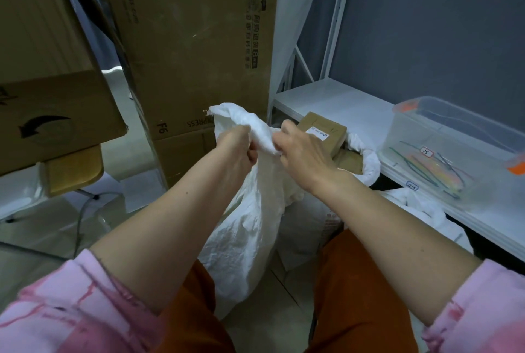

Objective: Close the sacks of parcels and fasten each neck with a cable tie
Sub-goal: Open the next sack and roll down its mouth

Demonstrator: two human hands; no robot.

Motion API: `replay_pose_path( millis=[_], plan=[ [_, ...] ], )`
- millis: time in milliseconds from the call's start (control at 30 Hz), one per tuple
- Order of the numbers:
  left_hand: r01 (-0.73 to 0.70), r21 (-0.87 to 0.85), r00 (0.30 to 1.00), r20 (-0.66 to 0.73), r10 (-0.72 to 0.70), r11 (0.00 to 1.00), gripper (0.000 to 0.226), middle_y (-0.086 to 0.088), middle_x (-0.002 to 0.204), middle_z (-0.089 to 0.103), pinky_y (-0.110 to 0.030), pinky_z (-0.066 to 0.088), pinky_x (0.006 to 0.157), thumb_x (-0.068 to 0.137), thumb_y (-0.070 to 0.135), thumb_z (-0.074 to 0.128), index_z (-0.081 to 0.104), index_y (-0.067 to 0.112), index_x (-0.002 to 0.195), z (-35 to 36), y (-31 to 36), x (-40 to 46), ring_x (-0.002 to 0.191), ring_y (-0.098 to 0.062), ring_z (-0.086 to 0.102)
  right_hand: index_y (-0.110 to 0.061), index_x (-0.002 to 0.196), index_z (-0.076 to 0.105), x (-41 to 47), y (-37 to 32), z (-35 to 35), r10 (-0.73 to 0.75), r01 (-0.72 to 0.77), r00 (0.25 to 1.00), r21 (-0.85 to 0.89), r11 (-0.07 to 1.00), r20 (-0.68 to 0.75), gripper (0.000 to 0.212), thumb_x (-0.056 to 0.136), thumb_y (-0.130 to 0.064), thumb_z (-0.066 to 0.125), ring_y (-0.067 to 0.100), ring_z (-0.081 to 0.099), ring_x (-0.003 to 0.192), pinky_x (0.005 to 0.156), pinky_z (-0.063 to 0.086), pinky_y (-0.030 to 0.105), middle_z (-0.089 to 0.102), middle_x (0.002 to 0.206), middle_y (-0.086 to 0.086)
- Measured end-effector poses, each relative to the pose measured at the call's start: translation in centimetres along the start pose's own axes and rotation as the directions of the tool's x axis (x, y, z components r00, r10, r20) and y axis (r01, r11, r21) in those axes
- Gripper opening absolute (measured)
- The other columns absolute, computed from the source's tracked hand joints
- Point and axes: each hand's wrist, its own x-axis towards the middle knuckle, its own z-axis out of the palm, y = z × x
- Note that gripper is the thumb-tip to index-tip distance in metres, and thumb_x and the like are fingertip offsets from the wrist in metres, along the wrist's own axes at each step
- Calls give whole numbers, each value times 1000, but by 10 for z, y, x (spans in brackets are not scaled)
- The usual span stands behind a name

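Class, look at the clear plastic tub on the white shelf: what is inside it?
Inside the clear tub lie coloured cable ties, loose on its floor. Their number is too blurred to count through the wall.

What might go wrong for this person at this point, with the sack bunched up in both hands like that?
Both hands, left hand and right hand, grip the sack neck, and the cable ties lie in a clear tub off to the right, so reaching may loosen the gather. The open sack behind looks overfull.
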Motion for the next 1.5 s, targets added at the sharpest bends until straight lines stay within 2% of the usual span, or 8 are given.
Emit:
replay_pose_path(
  millis=[133, 267, 500, 833, 1000, 1167, 1333, 1500],
  plan=[
    [4, -46, 999, -54, -6, 999, 29, 0, 54, 35, -16, 26, 38, 91, 2, 52, 47, 8, 63, -10, 7, 13, 40, -6, 30, -4, 77, 58, -14, -8, -2, -217, 220, 975, -69, 973, 56, 29, 59, 9, 77, 19, 32, 54, 48, 0, 18, 31, 75, 6],
    [65, -165, 997, 54, -57, 984, 25, 1, 49, 37, -12, 24, 28, 92, -4, 35, 52, 10, 82, -13, -4, 14, 27, -3, 29, -6, 79, 66, -9, -6, 0, 106, -236, 890, 251, 939, 442, 23, 86, -28, 68, 17, 59, 71, 52, 36, 19, 58, 79, 1],
    [117, 90, 979, 159, -130, 989, 5, -4, 69, 56, -11, 25, 29, 89, 5, 57, 55, 8, 93, -11, -17, 4, 35, -1, 34, -16, 74, 53, 15, -6, -10, 394, -465, 885, 467, 752, 246, 27, 72, -24, 79, 15, 51, 70, 59, 41, 29, 55, 75, -2],
    [-232, 207, 972, 5, 236, 951, 17, -1, 56, 37, -18, 23, 42, 87, 10, 61, 53, 9, 72, -21, 2, 17, 44, -10, 28, -18, 68, 48, -12, -27, 7, -6, -59, 941, 182, 982, 339, 24, 86, -6, 58, 18, 53, 75, 59, 35, 24, 51, 81, -1],
    [-74, 143, 988, 142, 53, 987, 23, -1, 53, 37, -10, 21, 29, 93, 0, 48, 48, 8, 71, -27, -5, 13, 32, -5, 29, -11, 59, 55, 4, -24, -9, 258, -542, 827, 590, 598, 499, 45, 80, -49, 69, 13, 52, 50, 49, 37, 22, 61, 61, 1],
    [-57, 303, 964, 266, -28, 951, 26, 2, 58, 39, -11, 21, 31, 95, 1, 45, 59, 12, 76, -34, -9, 0, 36, -2, 27, -14, 66, 46, 14, -17, -11, 472, -604, 786, 661, 446, 399, 45, 69, -41, 81, 14, 49, 56, 50, 38, 24, 49, 68, 9],
    [-220, 379, 973, 155, 172, 899, 8, -8, 75, 61, -15, 24, 37, 87, 12, 61, 62, 6, 81, -34, -1, 2, 43, -7, 34, -18, 59, 43, 10, -24, 2, 413, -501, 865, 494, 710, 285, 33, 78, -7, 67, 15, 49, 63, 53, 37, 25, 49, 63, -4],
    [-375, 542, 926, 184, 330, 752, 12, -5, 51, 47, -20, 28, 45, 78, 17, 75, 71, 6, 79, -33, -1, 0, 43, -15, 33, -22, 66, 49, 0, -38, 10, 141, -248, 951, 406, 880, 276, 27, 91, -22, 60, 16, 54, 68, 56, 40, 26, 56, 71, -4]
  ],
)
